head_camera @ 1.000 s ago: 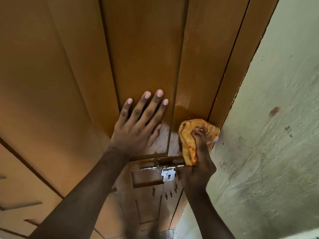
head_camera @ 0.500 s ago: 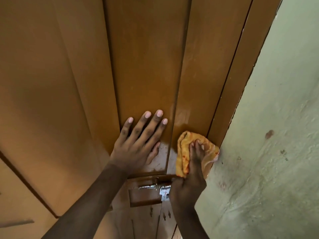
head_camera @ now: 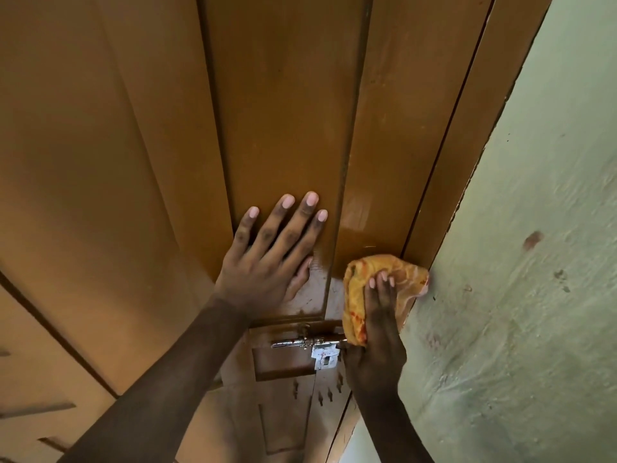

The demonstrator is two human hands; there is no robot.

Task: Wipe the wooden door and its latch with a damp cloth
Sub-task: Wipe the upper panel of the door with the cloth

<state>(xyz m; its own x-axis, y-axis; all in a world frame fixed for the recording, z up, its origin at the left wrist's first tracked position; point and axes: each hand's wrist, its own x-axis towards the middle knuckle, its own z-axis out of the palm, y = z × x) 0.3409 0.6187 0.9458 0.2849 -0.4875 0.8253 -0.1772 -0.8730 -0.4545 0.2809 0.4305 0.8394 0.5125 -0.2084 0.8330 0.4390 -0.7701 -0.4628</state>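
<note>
On the right side stands a pale green wall point(head_camera: 534, 262) with rough, uneven plaster. It carries a reddish-brown spot point(head_camera: 533, 239) in the upper part and some small dark marks point(head_camera: 562, 279) lower, and faint reddish smears near its left edge. A brown wooden frame point(head_camera: 467, 145) runs along this edge, going diagonal through the view. The light is soft and falls more on the wall; the far left area stays dimmer

One door point(head_camera: 283, 111), one latch point(head_camera: 310, 344), one cloth point(head_camera: 367, 285), two hands point(head_camera: 263, 262)
</note>
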